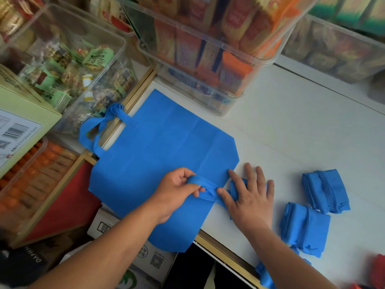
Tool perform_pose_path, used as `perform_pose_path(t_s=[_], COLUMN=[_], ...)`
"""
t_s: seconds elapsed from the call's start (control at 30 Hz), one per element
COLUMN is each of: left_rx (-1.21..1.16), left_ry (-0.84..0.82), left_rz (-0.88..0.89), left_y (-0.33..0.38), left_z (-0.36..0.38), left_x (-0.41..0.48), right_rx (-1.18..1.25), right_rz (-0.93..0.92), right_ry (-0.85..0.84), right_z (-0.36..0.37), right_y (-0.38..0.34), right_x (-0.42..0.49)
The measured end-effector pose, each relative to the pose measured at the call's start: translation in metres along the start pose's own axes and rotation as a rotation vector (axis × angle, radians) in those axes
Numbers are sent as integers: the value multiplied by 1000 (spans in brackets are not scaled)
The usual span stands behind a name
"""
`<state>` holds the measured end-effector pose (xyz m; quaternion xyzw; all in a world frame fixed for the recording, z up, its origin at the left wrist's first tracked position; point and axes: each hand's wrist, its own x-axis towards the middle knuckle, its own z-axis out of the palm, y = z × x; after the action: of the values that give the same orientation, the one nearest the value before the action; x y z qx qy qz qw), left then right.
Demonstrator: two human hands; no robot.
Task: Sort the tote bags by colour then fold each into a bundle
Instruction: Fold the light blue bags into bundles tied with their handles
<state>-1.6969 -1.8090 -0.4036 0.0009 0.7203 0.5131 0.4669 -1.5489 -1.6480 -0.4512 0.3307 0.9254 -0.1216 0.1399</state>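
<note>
A flat blue tote bag (162, 147) lies spread on the white table (291, 122), its handles (100, 126) hanging off the left edge. On top of it lies a folded blue bag (236, 185) under my right hand (250, 197), which presses it flat with straight fingers. My left hand (177, 190) pinches that bag's blue handle strap (200, 181), pulled taut to the left. Two finished blue bundles (326, 190) (304, 228) lie to the right. More blue fabric (264, 274) hangs at the table's front edge.
Clear plastic bins of packaged snacks (208, 49) (68, 65) stand at the back and left. A cardboard box (18, 113) sits at far left, more boxes (150, 257) below the table. Something red (378, 268) shows at the bottom right corner.
</note>
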Motion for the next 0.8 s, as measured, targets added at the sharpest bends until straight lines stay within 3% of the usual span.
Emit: perform_pose_path(t_s=[0.1, 0.3, 0.57, 0.8], left_rx=[-98, 56, -17, 93], left_ry=[-13, 90, 149, 13], left_rz=[-52, -62, -275, -305], left_y=[1, 3, 10, 18], left_z=[-3, 11, 13, 10], left_x=[-4, 2, 13, 13], right_rx=[-7, 34, 14, 29], right_rz=[13, 24, 15, -19], right_ry=[-22, -12, -119, 86], right_z=[0, -2, -24, 5], right_y=[-1, -2, -10, 1], right_x=[1, 0, -3, 0])
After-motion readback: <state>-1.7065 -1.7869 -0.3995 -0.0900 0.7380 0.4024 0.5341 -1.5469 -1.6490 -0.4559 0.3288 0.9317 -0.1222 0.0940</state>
